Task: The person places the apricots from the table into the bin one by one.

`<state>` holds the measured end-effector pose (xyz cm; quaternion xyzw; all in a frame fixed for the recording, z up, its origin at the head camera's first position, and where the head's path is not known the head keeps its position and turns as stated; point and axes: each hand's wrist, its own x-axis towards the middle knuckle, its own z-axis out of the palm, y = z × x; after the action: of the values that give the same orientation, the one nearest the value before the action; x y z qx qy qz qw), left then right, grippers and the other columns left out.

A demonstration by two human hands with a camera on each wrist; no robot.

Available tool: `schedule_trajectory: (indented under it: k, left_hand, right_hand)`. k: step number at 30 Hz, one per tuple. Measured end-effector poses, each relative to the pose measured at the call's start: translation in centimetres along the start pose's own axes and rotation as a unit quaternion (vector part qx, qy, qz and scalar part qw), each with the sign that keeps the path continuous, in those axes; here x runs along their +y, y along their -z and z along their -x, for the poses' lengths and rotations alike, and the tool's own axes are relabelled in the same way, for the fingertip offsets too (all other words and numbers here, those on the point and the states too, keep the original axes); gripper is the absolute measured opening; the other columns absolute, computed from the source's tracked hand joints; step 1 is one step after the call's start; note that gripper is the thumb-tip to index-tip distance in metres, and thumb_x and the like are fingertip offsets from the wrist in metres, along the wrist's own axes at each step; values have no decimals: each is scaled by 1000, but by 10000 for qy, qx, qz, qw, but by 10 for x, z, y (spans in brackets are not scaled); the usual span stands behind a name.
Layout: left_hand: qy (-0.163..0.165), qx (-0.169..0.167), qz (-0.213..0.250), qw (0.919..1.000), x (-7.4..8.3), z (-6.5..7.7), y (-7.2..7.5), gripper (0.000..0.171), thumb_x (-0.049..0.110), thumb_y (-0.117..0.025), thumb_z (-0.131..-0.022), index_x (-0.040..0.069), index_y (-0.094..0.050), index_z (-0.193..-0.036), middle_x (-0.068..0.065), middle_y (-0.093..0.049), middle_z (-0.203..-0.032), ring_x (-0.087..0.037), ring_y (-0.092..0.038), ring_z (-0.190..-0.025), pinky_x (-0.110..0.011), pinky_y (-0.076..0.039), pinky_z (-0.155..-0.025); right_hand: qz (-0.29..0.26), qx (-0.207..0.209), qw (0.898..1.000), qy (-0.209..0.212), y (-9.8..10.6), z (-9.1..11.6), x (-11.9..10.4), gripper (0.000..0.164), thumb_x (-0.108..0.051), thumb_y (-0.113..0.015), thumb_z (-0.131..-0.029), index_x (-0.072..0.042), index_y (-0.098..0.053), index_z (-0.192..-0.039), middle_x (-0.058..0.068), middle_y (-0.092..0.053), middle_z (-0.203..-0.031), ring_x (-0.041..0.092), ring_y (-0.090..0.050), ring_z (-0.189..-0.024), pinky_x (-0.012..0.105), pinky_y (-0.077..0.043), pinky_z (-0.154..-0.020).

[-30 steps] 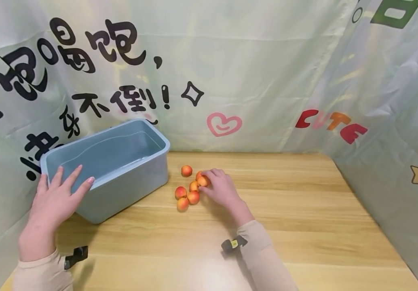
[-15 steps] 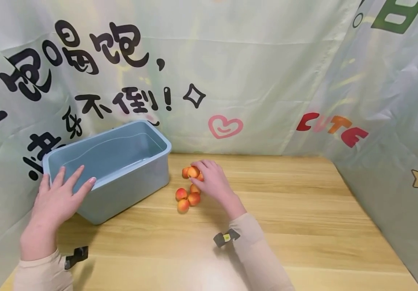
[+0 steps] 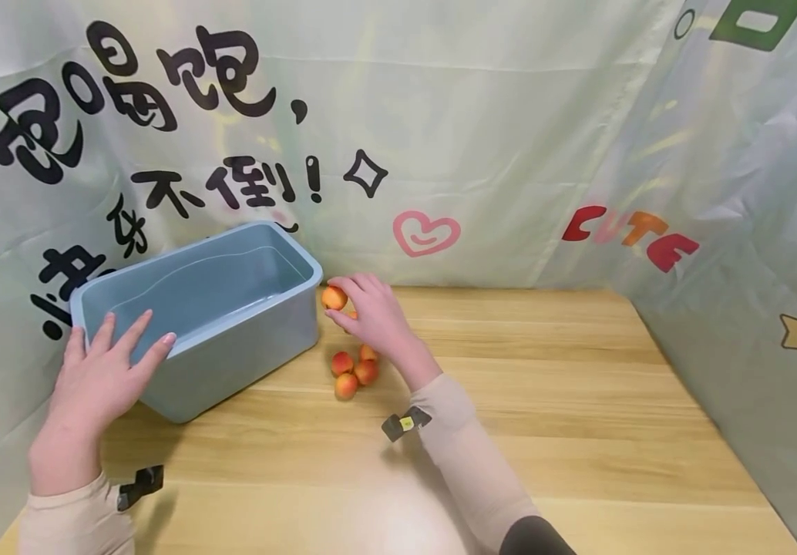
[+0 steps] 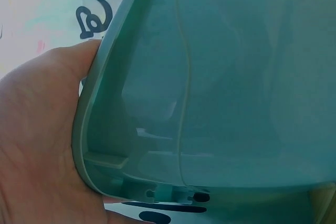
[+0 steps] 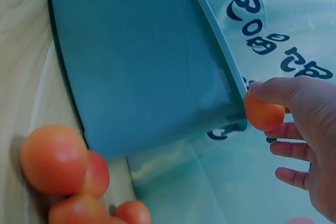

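My right hand [image 3: 374, 308] pinches an orange apricot [image 3: 334, 297] between thumb and fingertips, raised beside the right end of a blue-grey plastic bin [image 3: 246, 354]. In the right wrist view the held apricot [image 5: 264, 113] overlaps the bin's rim. Several more red-and-orange apricots [image 3: 346, 386] lie clustered on the table below, and another shows partly behind the right hand. At the bin's near left corner my left hand [image 3: 96, 385] rests with fingers spread and straight. Up close, the left wrist view has the hand [image 4: 42, 124] against the outside of the rim [image 4: 84, 124].
The wooden table [image 3: 544, 416] reaches back to a pale printed cloth [image 3: 496, 154] hung behind it and at both sides. The bin stands angled near the back left, close to that cloth. Its visible inside is bare.
My right hand has carried the apricot left and up, from the cluster toward the bin's right end. My left hand has stayed on the bin.
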<state>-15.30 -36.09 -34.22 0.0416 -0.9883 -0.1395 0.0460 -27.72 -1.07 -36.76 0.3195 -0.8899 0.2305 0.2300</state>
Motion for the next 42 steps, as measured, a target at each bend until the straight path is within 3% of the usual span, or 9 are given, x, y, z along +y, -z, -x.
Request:
schedule_trajectory:
  k: [13,22,30,42]
  left_hand:
    - [-24,41,2,10000,3,-1,0,75,61,-25,-100,16,-9,-158,-39,2,-155,-66,18,-135,-81,-4,-104]
    - [-20,35,9,10000,3,3,-3,75,61,-25,-100,15,-9,-158,-40,1,-155,-67,17,-135,-81,-2,-105]
    - [-67,63,-44,9999,1,4,-3,75,60,-25,-101,13,-10,-158,-40,2,-154,-66,17,-136,-78,3,-109]
    - [-72,95,-84,9999,4,4,-1,75,59,-24,-101,12,-10,-157,-41,0,-154,-65,16,-136,-77,3,-110]
  right_hand:
    - [-163,242,9990,347,-6,-33,-21,43,-41,-68,-90,-18,-63,-126,1,-65,-121,21,-57,-117,39,-49,-96]
    - [-56,-51,9996,290,-16,-49,-31,45,-42,-66,-91,-18,-60,-129,1,-64,-121,21,-56,-116,37,-48,-95]
    - [274,-345,9988,197,-27,-52,-32,53,-47,-62,-92,-22,-52,-138,0,-62,-125,21,-55,-116,36,-48,-93]
    - [184,-339,9992,70,-27,-50,-32,59,-46,-60,-94,-20,-44,-145,-2,-61,-129,20,-54,-119,35,-47,-97]
